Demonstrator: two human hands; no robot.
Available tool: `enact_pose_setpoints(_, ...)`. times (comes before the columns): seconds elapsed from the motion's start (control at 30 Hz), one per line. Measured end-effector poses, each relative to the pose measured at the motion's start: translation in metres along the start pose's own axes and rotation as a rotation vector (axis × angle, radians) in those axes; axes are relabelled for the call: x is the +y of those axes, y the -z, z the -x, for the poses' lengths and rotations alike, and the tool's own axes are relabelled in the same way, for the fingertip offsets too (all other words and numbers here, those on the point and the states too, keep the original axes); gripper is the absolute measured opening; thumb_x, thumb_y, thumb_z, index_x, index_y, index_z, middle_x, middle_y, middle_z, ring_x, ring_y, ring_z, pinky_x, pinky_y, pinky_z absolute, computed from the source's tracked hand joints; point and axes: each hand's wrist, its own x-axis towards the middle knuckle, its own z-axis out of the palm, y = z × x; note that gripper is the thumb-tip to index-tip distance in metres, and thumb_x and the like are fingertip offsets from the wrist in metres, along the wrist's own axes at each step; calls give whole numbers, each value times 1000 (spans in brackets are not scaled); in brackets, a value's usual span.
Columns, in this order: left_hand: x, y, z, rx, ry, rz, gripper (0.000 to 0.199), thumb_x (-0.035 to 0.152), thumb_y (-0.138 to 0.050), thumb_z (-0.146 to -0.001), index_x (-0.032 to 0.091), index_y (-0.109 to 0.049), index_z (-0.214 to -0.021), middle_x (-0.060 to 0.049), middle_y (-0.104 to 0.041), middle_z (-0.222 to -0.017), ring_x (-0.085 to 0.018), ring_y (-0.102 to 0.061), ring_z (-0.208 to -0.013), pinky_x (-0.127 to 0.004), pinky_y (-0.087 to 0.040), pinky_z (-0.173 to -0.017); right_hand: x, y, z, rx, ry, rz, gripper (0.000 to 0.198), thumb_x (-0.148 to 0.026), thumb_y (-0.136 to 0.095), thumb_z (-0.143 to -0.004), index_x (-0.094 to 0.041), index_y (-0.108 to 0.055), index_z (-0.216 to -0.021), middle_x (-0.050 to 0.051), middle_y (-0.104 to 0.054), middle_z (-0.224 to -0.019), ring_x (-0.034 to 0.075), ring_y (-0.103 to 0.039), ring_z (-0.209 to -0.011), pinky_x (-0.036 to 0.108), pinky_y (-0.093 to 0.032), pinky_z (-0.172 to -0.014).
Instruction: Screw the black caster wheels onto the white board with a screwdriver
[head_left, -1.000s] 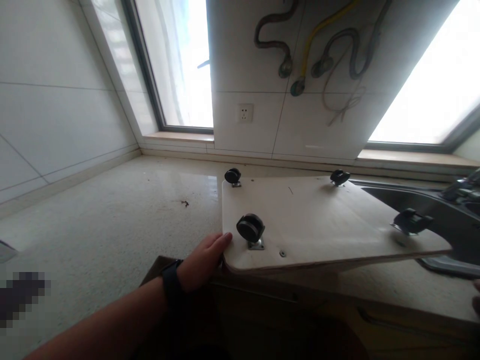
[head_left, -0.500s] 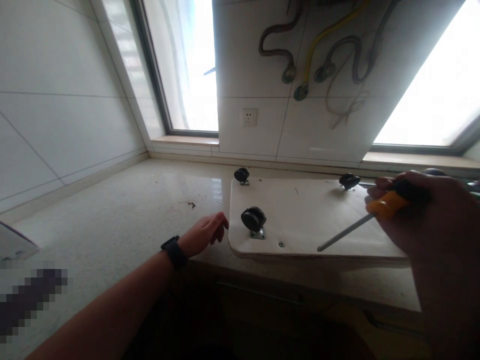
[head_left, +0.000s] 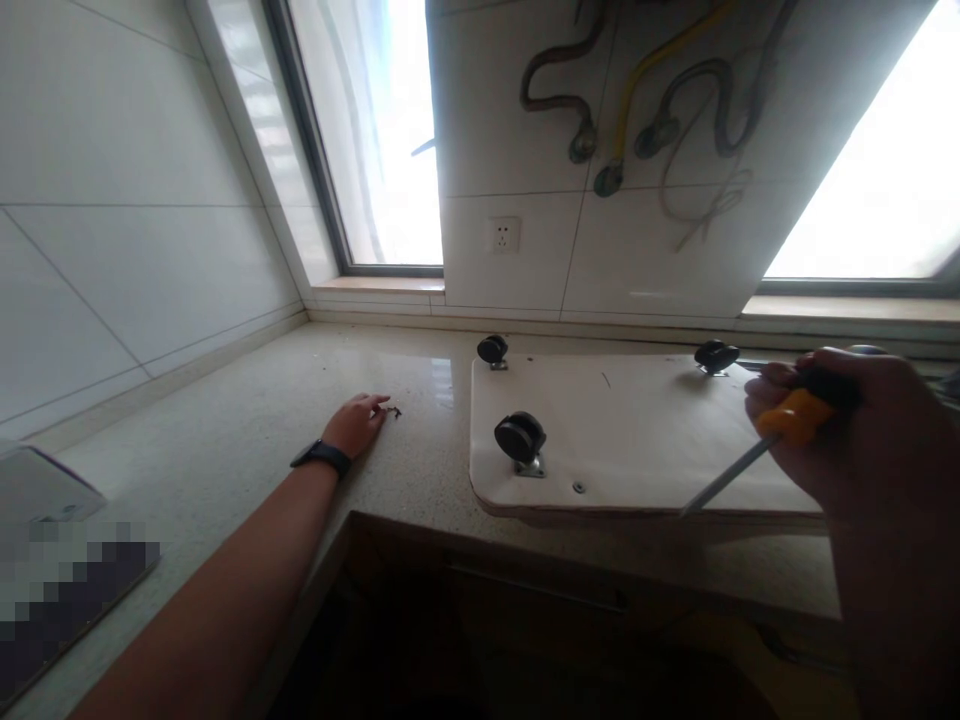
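My left hand (head_left: 355,425), with a dark watch (head_left: 321,457) on its wrist, rests low over the countertop. Its index finger stretches to a small pile of screws (head_left: 394,411), and the fingertips are at the pile's edge. In my right hand (head_left: 847,430) is a screwdriver (head_left: 795,416) with an orange and black handle, its shaft slanting down to the left over the front edge of a white board (head_left: 622,430). Black casters on metal plates stand on the board: a front left caster (head_left: 520,440), a back left caster (head_left: 493,350) and a back right caster (head_left: 716,356).
The board lies on a speckled countertop (head_left: 247,420) above drawers with a long handle (head_left: 536,590). A white box (head_left: 49,485) stands at the far left. Behind are a tiled wall with a socket (head_left: 505,235), a yellow pipe (head_left: 622,120) and two windows.
My left hand has moved left, away from the board's corner, to the small screws, and its index finger is stretched out. My right hand with the screwdriver has shifted slightly right in view.
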Motion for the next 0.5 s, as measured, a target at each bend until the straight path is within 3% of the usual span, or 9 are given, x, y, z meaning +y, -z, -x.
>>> enact_pose_setpoints(0.2,-3,-3,-2,5,-7,-30,35,38,-54,-96,18,-82,-105,-14,-74,-108,-29,-71,-95,-42,-54,-97,5,-3,5,38,-24,41,17,-7,-68,-59,-16,-56,-66,1,-47,-70,10,-49,-67,17,-48,-52)
enact_pose_setpoints(0.37,2,3,1,39,7,-14,25,36,-61,-90,20,-79,-93,-12,-77,-104,-30,-69,-99,-44,-52,-100,2,4,13,77,-68,54,10,-9,-66,-63,-14,-57,-63,2,-47,-71,8,-50,-67,15,-49,-52)
enact_pose_setpoints(0.5,14,9,4,93,35,42,18,33,-64,-86,20,-75,-89,-11,-77,-93,-28,-69,-89,-42,-54,-93,3,11,23,113,-61,-24,16,-4,-66,-56,-13,-56,-64,1,-48,-73,6,-50,-66,14,-50,-51)
